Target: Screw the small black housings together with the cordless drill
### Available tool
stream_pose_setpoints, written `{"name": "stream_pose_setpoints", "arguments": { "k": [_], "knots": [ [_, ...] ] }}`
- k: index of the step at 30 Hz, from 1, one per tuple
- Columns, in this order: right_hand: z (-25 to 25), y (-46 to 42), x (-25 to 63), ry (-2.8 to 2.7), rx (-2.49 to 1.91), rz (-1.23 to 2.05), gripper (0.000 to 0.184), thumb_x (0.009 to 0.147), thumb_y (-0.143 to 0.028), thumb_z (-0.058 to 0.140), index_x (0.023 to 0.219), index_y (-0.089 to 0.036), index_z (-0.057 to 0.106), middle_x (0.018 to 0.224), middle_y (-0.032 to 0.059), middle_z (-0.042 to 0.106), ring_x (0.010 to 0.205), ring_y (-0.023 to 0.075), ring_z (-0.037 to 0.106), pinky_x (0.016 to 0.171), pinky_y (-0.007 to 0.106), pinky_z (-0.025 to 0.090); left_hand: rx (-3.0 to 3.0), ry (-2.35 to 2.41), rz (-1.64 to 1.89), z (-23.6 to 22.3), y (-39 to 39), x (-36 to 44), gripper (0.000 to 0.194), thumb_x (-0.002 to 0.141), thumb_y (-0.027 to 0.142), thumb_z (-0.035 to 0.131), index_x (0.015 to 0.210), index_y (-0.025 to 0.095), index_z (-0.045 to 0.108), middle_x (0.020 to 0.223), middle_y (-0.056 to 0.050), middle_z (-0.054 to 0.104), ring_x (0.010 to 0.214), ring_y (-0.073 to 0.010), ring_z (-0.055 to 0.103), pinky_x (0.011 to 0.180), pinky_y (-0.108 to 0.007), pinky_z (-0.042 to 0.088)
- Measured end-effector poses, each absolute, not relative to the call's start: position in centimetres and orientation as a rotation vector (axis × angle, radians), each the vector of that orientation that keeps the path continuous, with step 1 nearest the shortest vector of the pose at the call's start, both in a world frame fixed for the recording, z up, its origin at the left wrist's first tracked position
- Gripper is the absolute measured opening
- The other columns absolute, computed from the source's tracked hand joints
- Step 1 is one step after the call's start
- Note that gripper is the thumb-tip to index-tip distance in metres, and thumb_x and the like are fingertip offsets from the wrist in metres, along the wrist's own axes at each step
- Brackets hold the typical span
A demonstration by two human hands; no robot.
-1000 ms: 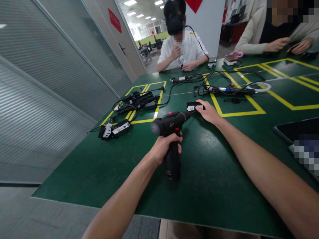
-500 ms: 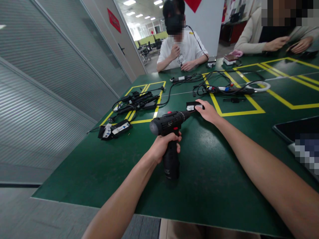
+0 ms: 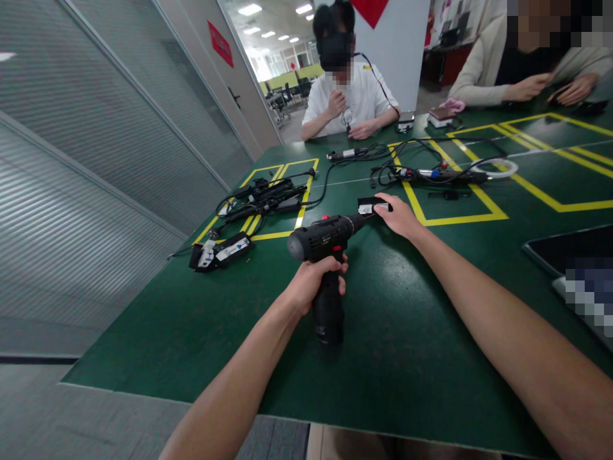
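Note:
My left hand (image 3: 313, 281) is wrapped round the grip of a black cordless drill (image 3: 325, 239) with red buttons. The drill's chuck points away and to the right, and its thin bit reaches a small black box with a white label (image 3: 366, 207). My right hand (image 3: 395, 216) grips this box from the right, thumb in front and fingers over the top. Whether the bit's tip touches the box or sits in a screw is too small to tell. Both hands rest over the green table (image 3: 402, 358).
At the left lie tangled black cables and adapters (image 3: 268, 198) and more labelled black boxes (image 3: 223, 251). A soldering-iron-like tool with cables (image 3: 440, 174) lies at the far right. A dark tablet-like device (image 3: 575, 252) is at the right edge. Two people (image 3: 352, 96) sit opposite, across yellow tape lines.
Almost nothing differs. The drill has shifted very slightly to the left in the picture, while both hands keep their holds.

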State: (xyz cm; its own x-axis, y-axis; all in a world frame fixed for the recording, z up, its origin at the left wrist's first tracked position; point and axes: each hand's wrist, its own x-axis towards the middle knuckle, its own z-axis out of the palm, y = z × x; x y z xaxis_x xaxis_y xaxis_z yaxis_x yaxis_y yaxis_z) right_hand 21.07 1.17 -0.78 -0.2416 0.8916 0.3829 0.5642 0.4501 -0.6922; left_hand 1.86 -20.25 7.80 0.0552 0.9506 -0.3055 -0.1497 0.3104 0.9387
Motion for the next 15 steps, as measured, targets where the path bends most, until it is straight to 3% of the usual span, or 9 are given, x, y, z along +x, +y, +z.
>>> {"name": "stream_pose_setpoints", "arguments": {
  "k": [9,15],
  "knots": [
    [-0.48,1.8,21.41,-1.956,-1.195,0.608,0.048,0.084,-0.038,0.056,0.13,-0.025,0.063,0.123,0.0063,0.066,0.111,0.0273,0.061,0.099,0.045,0.044,0.913,1.166,1.033,7.24,-20.03,1.52,0.025,0.071,0.026,0.061,0.092,0.012,0.059,0.079,-0.003,0.059,0.049,-0.0107,0.058,0.05,-0.024,0.043],
    [-0.61,1.63,21.34,-1.945,-1.178,0.571,0.049,0.085,-0.038,0.055,0.13,-0.021,0.063,0.123,0.01,0.065,0.109,0.0277,0.061,0.097,0.043,0.044,0.898,1.174,1.034,7.28,-20.02,1.53,0.024,0.071,0.025,0.06,0.092,0.012,0.059,0.078,-0.002,0.059,0.048,-0.011,0.058,0.05,-0.025,0.043]
  ]
}}
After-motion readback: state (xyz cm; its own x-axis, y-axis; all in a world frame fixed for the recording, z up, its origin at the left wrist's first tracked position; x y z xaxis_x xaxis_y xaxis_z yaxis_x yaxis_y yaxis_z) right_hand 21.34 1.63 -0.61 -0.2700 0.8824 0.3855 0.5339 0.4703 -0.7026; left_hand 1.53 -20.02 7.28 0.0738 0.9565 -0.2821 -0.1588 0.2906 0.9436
